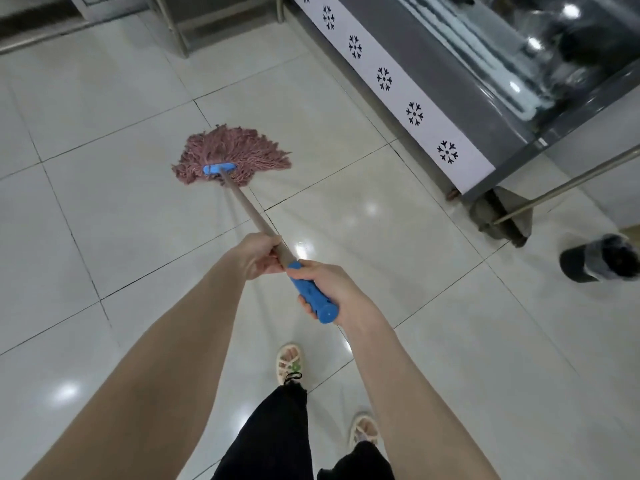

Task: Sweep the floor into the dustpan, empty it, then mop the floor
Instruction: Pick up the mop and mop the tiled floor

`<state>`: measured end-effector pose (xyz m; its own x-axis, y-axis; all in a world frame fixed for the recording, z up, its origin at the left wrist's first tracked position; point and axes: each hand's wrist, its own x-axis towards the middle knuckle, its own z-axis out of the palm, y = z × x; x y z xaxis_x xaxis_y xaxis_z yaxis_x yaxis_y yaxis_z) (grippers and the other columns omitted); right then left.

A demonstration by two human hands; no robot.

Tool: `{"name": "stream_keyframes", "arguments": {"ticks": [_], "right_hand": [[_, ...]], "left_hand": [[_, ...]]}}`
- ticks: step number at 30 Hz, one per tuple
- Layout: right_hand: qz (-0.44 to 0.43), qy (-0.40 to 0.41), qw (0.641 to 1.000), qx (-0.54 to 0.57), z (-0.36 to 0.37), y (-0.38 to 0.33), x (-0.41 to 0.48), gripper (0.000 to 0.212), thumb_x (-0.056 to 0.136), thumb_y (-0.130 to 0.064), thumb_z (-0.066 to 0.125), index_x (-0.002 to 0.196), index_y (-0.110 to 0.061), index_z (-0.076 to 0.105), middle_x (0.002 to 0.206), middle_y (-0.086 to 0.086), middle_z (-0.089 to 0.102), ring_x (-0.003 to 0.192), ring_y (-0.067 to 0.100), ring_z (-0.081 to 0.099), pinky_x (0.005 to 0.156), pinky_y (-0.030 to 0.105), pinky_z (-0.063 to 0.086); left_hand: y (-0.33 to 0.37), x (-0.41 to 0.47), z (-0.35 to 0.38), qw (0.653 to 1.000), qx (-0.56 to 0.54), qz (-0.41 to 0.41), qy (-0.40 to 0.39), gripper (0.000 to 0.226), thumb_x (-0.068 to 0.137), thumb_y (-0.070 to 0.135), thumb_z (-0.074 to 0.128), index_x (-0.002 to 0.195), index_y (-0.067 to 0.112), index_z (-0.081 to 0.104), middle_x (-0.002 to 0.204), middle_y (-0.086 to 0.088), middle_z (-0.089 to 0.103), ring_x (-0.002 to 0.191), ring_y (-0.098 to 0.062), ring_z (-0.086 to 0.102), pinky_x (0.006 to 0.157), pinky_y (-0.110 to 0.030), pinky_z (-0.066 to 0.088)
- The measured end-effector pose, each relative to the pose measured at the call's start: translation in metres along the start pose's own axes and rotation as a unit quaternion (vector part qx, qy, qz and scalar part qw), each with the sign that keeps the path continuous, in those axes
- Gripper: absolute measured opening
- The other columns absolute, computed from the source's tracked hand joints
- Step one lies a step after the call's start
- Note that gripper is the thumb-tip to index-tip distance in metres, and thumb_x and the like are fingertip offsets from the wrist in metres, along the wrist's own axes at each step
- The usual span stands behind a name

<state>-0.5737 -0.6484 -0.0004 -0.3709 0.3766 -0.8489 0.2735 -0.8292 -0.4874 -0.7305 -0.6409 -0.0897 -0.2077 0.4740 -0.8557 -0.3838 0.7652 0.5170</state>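
A mop with a pinkish-red string head [230,152] and a blue clamp lies spread on the glossy white tile floor [104,209] ahead of me. Its tan pole [247,211] slants back toward me and ends in a blue grip [313,299]. My left hand [258,256] is wrapped round the pole just above the blue grip. My right hand [325,287] is closed round the blue grip itself, right behind the left hand. A grey dustpan [505,216] with a long metal handle [568,183] stands on the floor at the right.
A steel counter with a white snowflake-patterned strip [398,95] runs along the right side. Metal furniture legs [180,32] stand at the far top. A dark lined bin [601,258] sits at the right edge. My sandalled feet [289,362] are below the hands.
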Motion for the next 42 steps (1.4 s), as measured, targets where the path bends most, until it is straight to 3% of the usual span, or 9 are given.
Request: {"name": "stream_keyframes", "arguments": {"ticks": [5,8,12,19,26,30,33,38,42], "right_hand": [[-0.015,0.029,0.999,-0.004,-0.063,0.039,-0.028,0.020,0.086,-0.014,0.068,0.106,-0.015,0.064,0.071,0.005,0.052,0.043,0.012,0.047,0.035,0.015,0.035],[-0.026,0.058,0.998,0.002,-0.120,0.071,-0.054,0.028,0.084,-0.015,0.068,0.112,-0.015,0.067,0.063,0.003,0.053,0.043,0.013,0.047,0.035,0.017,0.034],[-0.030,0.085,0.996,0.019,-0.186,0.106,-0.091,0.025,0.085,-0.016,0.067,0.109,-0.018,0.068,0.062,0.003,0.053,0.043,0.013,0.046,0.035,0.018,0.034],[-0.031,0.146,0.984,0.099,-0.290,0.169,-0.163,0.017,0.087,-0.016,0.064,0.103,-0.019,0.067,0.064,0.003,0.053,0.044,0.011,0.046,0.033,0.017,0.033],[-0.038,0.213,0.958,0.187,-0.347,0.218,-0.214,0.014,0.089,-0.019,0.062,0.102,-0.020,0.064,0.055,0.003,0.051,0.038,0.011,0.046,0.033,0.016,0.032],[-0.034,0.235,0.945,0.227,-0.355,0.237,-0.231,0.014,0.089,-0.022,0.064,0.102,-0.021,0.062,0.055,0.003,0.053,0.036,0.011,0.047,0.031,0.017,0.034],[-0.037,0.233,0.943,0.234,-0.349,0.246,-0.238,0.014,0.089,-0.020,0.063,0.103,-0.020,0.061,0.066,0.004,0.052,0.036,0.010,0.048,0.031,0.016,0.035],[-0.032,0.207,0.959,0.191,-0.324,0.265,-0.246,0.024,0.089,-0.020,0.063,0.113,-0.018,0.062,0.057,0.004,0.053,0.036,0.011,0.048,0.032,0.016,0.037],[-0.025,0.190,0.966,0.174,-0.283,0.281,-0.251,0.021,0.088,-0.019,0.064,0.109,-0.018,0.064,0.061,0.005,0.053,0.034,0.012,0.049,0.033,0.016,0.038]], "left_hand": [[-0.045,-0.018,0.064,0.999,-0.043,0.025,0.004,0.014,0.101,0.009,0.045,0.110,-0.002,0.048,0.090,-0.017,0.055,0.089,-0.034,0.062,0.073,-0.044,0.056],[-0.078,-0.035,0.127,0.998,-0.048,0.032,-0.011,0.014,0.100,0.007,0.047,0.110,-0.003,0.046,0.087,-0.016,0.054,0.078,-0.030,0.061,0.067,-0.046,0.056],[-0.114,-0.053,0.201,0.998,-0.044,0.029,-0.032,0.015,0.100,0.006,0.049,0.112,-0.002,0.045,0.088,-0.015,0.053,0.079,-0.029,0.061,0.077,-0.050,0.054],[-0.174,-0.087,0.332,0.993,0.027,0.022,-0.110,0.025,0.100,0.007,0.048,0.121,-0.005,0.043,0.090,-0.015,0.054,0.076,-0.025,0.061,0.071,-0.047,0.057],[-0.215,-0.121,0.424,0.975,0.111,0.006,-0.195,0.032,0.099,0.006,0.048,0.128,-0.007,0.043,0.095,-0.017,0.056,0.073,-0.025,0.062,0.052,-0.038,0.058],[-0.231,-0.135,0.448,0.962,0.162,-0.002,-0.220,0.040,0.099,0.005,0.048,0.136,-0.006,0.037,0.103,-0.019,0.055,0.075,-0.025,0.061,0.043,-0.034,0.054],[-0.241,-0.142,0.443,0.960,0.174,-0.003,-0.221,0.035,0.099,0.005,0.047,0.132,-0.007,0.040,0.092,-0.015,0.053,0.073,-0.023,0.059,0.049,-0.035,0.054],[-0.257,-0.157,0.405,0.962,0.170,-0.008,-0.213,0.028,0.100,0.007,0.046,0.125,-0.008,0.045,0.089,-0.014,0.055,0.076,-0.025,0.061,0.058,-0.038,0.055],[-0.272,-0.174,0.355,0.967,0.154,-0.008,-0.205,0.021,0.102,0.008,0.044,0.119,-0.004,0.046,0.088,-0.013,0.055,0.076,-0.024,0.061,0.066,-0.039,0.055]]}}
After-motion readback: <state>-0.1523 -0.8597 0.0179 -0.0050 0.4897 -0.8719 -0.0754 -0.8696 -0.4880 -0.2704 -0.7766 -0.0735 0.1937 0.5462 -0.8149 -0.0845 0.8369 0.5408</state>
